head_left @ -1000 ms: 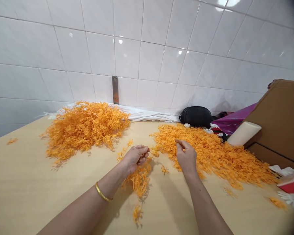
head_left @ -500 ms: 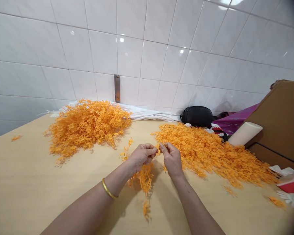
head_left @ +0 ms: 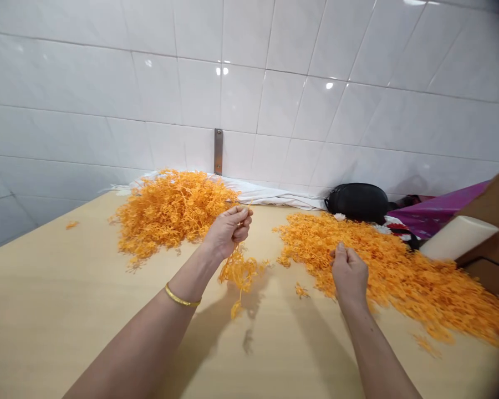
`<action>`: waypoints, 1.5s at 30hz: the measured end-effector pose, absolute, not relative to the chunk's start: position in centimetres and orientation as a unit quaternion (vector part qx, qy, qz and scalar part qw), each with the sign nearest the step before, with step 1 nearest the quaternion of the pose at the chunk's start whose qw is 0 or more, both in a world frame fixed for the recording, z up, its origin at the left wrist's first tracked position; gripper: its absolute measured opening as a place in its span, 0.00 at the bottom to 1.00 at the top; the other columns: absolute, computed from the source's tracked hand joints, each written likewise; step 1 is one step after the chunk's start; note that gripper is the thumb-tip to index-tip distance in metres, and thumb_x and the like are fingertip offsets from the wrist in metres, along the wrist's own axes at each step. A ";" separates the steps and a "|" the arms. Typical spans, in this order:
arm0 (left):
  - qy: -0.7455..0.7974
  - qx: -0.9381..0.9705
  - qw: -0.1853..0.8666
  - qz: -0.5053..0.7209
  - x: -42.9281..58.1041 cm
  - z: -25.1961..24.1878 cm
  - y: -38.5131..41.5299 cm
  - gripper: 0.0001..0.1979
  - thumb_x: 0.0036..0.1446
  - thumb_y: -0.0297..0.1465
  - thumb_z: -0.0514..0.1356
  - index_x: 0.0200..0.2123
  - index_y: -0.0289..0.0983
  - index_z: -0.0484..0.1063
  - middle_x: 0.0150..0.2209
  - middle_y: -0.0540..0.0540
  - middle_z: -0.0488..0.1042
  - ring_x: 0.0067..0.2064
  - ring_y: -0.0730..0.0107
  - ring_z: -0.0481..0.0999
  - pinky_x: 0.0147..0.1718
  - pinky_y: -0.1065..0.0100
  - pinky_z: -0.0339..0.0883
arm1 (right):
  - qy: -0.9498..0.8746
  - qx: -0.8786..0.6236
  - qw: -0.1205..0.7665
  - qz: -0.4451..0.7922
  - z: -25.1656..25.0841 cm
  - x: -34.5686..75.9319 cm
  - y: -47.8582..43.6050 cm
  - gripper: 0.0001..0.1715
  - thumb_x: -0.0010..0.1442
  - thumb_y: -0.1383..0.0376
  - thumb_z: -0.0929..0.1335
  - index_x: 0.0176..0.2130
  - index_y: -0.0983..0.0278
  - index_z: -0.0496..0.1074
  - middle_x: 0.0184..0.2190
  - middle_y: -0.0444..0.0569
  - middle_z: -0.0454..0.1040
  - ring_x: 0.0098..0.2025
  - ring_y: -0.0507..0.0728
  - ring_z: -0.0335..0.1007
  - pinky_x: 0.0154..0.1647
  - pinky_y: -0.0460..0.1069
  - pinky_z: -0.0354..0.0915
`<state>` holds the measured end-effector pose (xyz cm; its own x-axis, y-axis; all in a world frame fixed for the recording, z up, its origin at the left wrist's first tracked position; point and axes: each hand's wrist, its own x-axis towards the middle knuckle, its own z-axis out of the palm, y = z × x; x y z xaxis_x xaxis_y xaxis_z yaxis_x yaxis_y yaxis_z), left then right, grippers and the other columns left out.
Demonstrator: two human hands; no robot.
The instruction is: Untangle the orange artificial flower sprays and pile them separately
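Note:
My left hand [head_left: 228,234], with a gold bangle [head_left: 182,296] on the wrist, is raised over the middle of the table. It pinches an orange artificial flower sprig [head_left: 240,271], whose thin stems and blossoms dangle below the fingers. My right hand [head_left: 350,274] is at the near edge of a low, spread-out heap of loose orange blossoms [head_left: 403,280]. Thumb and fingers are pressed together there, and whatever they hold is too small to make out. Beyond my left hand lies a bushy pile of orange sprigs [head_left: 166,213].
Small orange pieces [head_left: 301,290] lie loose on the pale wooden table [head_left: 66,310]. A black case [head_left: 357,200], a cream roll [head_left: 459,238], purple cloth [head_left: 441,208] and a cardboard box [head_left: 493,238] stand at the right. White cloth [head_left: 270,193] runs along the tiled wall.
My hands have come apart: the left rose and moved away with the dangling sprig, the right went right to the blossom heap. The view has turned slightly left.

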<state>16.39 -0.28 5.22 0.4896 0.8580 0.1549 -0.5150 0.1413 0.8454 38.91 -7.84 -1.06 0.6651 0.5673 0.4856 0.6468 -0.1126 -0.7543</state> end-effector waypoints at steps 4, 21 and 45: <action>0.137 0.430 0.746 0.490 15.2 6.3 0.3 0.06 0.45 0.28 0.58 0.25 0.32 0.64 0.19 0.53 0.59 0.14 0.89 0.49 0.12 0.79 0.39 | -0.474 -0.788 0.384 -0.084 -1.6 38.4 -7.5 0.17 0.51 0.56 0.58 0.25 0.64 0.67 0.22 0.49 0.64 0.25 0.56 0.59 0.24 0.49 0.53; 0.169 0.420 0.657 0.602 15.7 8.1 -0.3 0.11 0.42 0.32 0.60 0.31 0.34 0.67 0.26 0.48 0.69 0.28 0.78 0.68 0.28 0.75 0.59 | -0.595 -0.430 0.569 0.370 5.0 27.4 -4.6 0.10 0.49 0.60 0.65 0.25 0.65 0.67 0.23 0.43 0.67 0.26 0.50 0.63 0.32 0.47 0.61; 0.317 0.376 0.776 0.396 17.3 4.1 1.2 0.08 0.43 0.18 0.55 0.28 0.35 0.64 0.19 0.51 0.67 0.20 0.76 0.68 0.20 0.74 0.62 | -0.631 -0.477 0.582 0.191 4.5 28.5 -8.3 0.18 0.58 0.62 0.56 0.48 0.60 0.60 0.35 0.47 0.70 0.38 0.53 0.66 0.41 0.49 0.60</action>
<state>17.26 1.17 4.10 0.4855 0.8526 -0.1936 -0.3766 0.4038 0.8338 28.47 -8.34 4.48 0.1318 0.8231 0.5523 0.3791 0.4730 -0.7953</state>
